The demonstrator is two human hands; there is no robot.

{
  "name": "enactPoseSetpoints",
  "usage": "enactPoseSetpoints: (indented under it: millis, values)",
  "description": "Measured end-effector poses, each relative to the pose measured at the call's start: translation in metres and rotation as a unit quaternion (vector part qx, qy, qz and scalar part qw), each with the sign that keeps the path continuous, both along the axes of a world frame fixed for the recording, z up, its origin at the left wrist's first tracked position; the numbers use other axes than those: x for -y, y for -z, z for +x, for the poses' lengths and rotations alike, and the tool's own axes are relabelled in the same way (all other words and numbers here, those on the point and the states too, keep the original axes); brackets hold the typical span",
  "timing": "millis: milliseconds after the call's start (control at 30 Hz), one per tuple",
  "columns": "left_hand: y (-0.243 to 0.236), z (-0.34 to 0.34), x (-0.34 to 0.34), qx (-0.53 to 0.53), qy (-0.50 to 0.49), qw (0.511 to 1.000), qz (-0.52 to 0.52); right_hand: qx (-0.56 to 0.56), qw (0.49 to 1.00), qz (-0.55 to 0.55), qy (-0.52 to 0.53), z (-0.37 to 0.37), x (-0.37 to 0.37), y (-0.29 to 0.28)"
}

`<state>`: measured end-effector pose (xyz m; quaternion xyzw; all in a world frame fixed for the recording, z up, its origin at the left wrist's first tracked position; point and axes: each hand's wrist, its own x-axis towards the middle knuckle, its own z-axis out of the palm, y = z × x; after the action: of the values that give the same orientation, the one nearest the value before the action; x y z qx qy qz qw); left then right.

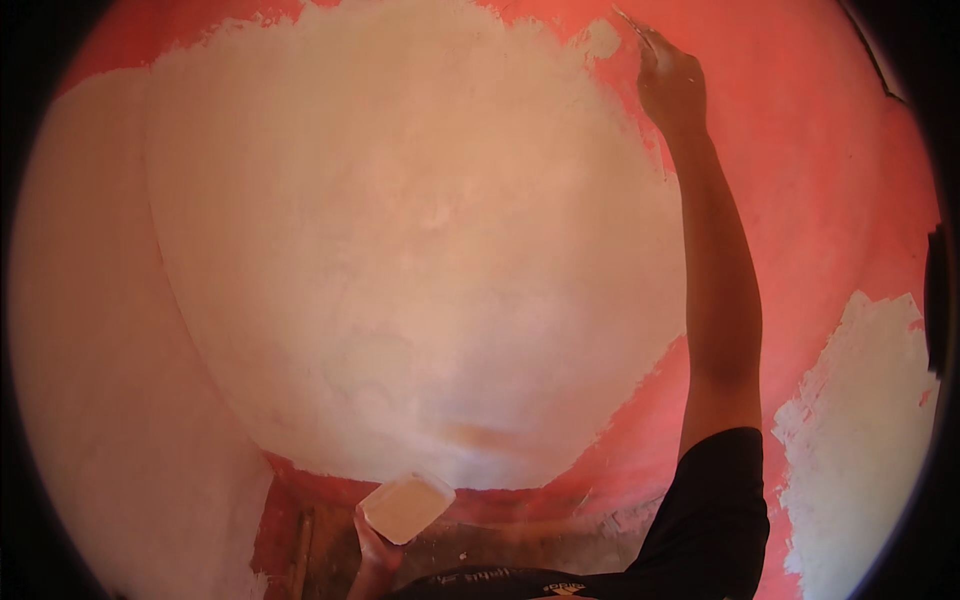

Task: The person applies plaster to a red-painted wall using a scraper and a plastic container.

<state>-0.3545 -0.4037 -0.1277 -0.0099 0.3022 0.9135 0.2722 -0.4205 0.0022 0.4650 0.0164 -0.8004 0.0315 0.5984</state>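
Observation:
High on the wall, my right hand [670,85] grips a thin-edged tool [630,24], probably a putty knife, at the border between pink paint [800,190] and a broad pale cream coat [420,220]. A small pale smear [600,38] lies just left of the tool. Low in the view, my left hand [375,550] holds a pale rectangular plastic container [408,508] of creamy material, its fingers wrapped at the side and partly hidden behind it.
Another coated wall section [85,300] meets the middle one at a bent corner line on the left. A rough-edged pale patch [855,430] lies at right. A dark, worn strip [480,550] runs below the pink band at the bottom. A dark object sits at the right rim.

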Motion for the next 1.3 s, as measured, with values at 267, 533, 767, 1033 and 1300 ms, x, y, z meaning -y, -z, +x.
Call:
enactPoseSetpoints:
  millis: [267,533,767,1033,1300]
  values:
    - [-0.005,0.004,-0.001,-0.020,-0.011,1.000,-0.012,-0.035,0.991,0.133,0.003,-0.028,-0.021,0.053]
    - [0.004,-0.001,-0.008,-0.021,0.003,1.000,0.003,-0.044,0.989,0.129,0.052,-0.085,0.030,0.050]
    - [0.004,-0.001,-0.012,-0.077,-0.015,0.995,-0.054,-0.205,0.967,-0.026,-0.146,-0.038,-0.039,0.013]
    - [-0.075,0.025,-0.028,-0.069,-0.107,0.988,-0.088,-0.145,0.971,0.183,0.050,-0.138,0.087,0.101]
    - [-0.008,0.019,-0.006,-0.011,-0.077,0.996,0.045,-0.194,0.948,-0.226,0.110,-0.005,-0.038,0.015]
